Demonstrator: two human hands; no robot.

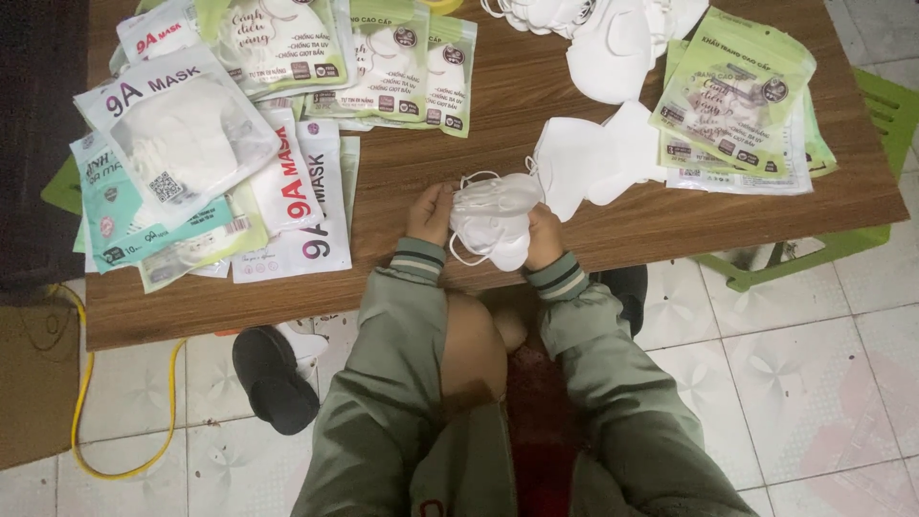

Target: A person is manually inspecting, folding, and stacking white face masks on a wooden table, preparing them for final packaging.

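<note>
Olive-green jacket sleeves (421, 383) nearest cam. Left hand (428, 214) & right hand (544, 237) both clamped on a small stack of white folded fabric face masks (493, 215), at the near edge of the brown wooden table (536, 96). Stack's long axis runs roughly upright in view, ear loops hanging left; count unclear. Approx 2 loose white masks (593, 158) just right. Printed mask packets (191, 144) at left overlap, some cut off.

White masks (493, 215) sit between the left hand (428, 213) and right hand (543, 236), over a brown wood-grain table (479, 105). More loose white masks (593, 158) lie just beyond. On the table's left are white packets (182, 134) with black and red print and a teal packet (120, 206); at its right, pale green packets (732, 91). Sleeves (402, 383) are olive green, cuffs (418, 260) striped dark and cream. Under the table, pale patterned floor tiles (814, 383), a yellow cable (81, 402), a black shoe (273, 378).
</note>
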